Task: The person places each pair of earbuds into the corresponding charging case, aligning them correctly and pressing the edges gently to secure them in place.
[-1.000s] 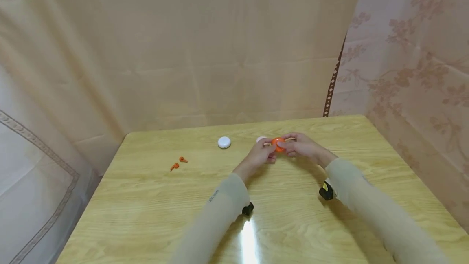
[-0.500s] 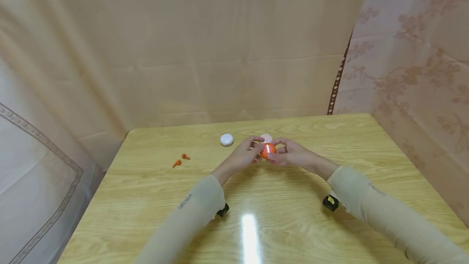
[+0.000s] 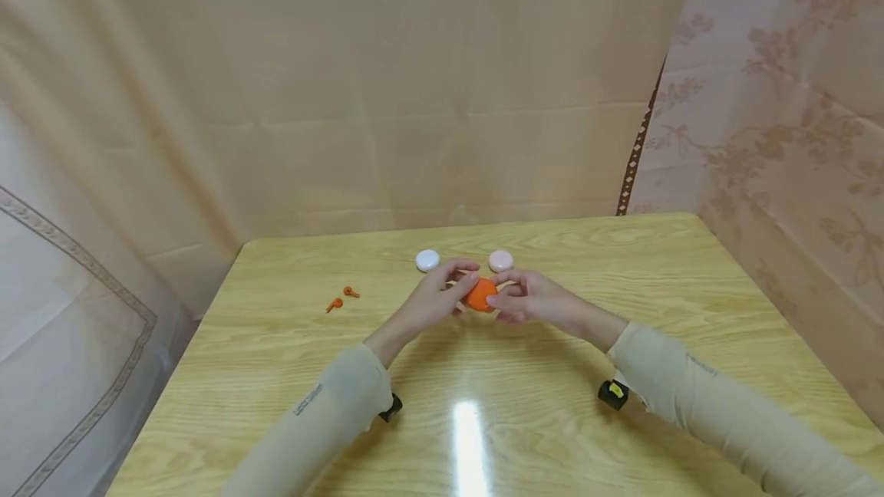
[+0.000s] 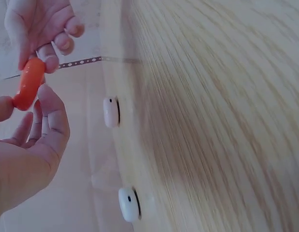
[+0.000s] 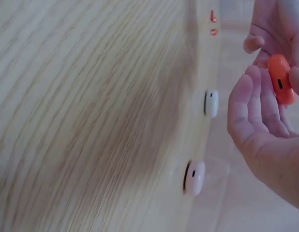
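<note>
An orange round earbud case [image 3: 481, 295] is held above the table between both hands. My left hand [image 3: 431, 299] pinches its left side with thumb and fingers. On its other side my right hand [image 3: 539, 300] grips it, the thumb lying on its face. In the right wrist view the orange case [image 5: 280, 79] shows a dark slot in its rim and looks closed. Two orange earbuds [image 3: 334, 304] lie on the table to the left of the hands.
Behind the hands, a white round case [image 3: 427, 260] and a pale pink round case [image 3: 500, 261] sit side by side on the wooden table [image 3: 525, 420]. A beige curtain [image 3: 414, 98] hangs along the table's back edge.
Both hands have brought the orange case left and nearer to the body, away from the pink case, which now shows fully. The orange case has turned in the fingers.
</note>
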`<move>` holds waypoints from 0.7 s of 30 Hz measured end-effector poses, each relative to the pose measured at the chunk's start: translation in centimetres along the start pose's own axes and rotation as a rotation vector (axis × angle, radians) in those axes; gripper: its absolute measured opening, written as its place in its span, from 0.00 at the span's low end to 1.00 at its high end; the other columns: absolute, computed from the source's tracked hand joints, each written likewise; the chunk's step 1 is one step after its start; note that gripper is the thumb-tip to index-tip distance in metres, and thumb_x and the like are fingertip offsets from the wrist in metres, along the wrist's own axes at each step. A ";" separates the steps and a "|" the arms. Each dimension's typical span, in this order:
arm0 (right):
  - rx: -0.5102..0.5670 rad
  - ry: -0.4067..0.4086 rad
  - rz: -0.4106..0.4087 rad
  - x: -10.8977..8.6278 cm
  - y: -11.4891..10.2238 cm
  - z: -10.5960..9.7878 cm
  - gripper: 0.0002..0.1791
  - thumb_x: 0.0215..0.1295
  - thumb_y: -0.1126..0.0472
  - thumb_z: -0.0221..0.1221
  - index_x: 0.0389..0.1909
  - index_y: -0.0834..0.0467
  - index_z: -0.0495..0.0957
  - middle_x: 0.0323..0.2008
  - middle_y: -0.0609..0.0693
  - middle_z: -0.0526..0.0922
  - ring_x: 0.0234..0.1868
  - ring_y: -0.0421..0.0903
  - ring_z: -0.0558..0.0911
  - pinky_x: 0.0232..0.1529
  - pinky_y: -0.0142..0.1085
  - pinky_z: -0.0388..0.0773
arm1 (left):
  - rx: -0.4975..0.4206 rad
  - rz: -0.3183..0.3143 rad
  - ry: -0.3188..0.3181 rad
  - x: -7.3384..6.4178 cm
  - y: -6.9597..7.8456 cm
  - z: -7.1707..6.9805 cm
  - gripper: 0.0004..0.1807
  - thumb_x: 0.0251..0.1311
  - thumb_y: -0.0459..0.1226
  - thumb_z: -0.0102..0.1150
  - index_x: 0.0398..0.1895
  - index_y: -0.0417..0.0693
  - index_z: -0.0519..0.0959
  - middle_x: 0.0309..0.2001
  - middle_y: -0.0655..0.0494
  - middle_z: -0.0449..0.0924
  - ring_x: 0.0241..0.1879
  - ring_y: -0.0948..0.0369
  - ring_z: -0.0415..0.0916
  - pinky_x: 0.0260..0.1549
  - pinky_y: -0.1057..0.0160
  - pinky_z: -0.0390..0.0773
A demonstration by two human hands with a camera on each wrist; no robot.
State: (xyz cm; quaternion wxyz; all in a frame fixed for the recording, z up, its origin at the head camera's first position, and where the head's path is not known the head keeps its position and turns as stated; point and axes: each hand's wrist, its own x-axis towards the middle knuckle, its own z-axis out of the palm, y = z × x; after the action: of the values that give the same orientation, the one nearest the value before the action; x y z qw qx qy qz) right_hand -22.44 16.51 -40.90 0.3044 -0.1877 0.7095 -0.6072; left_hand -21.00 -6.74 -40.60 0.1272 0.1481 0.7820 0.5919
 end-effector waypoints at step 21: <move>-0.063 0.098 -0.045 -0.2 -0.3 1.2 0.24 0.72 0.50 0.62 0.58 0.64 0.74 0.49 0.57 0.83 0.52 0.68 0.81 0.54 0.58 0.78 | 0.170 0.087 -0.126 -2.0 0.6 -2.4 0.20 0.74 0.48 0.57 0.60 0.46 0.77 0.48 0.53 0.82 0.44 0.41 0.80 0.41 0.45 0.83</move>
State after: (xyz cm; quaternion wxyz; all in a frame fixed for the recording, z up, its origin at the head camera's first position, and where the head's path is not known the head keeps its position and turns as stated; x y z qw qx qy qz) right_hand -21.51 15.68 -40.68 0.2494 -0.1831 0.7380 -0.5997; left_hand -20.00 -9.49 -39.30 0.1370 0.2290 0.8127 0.5180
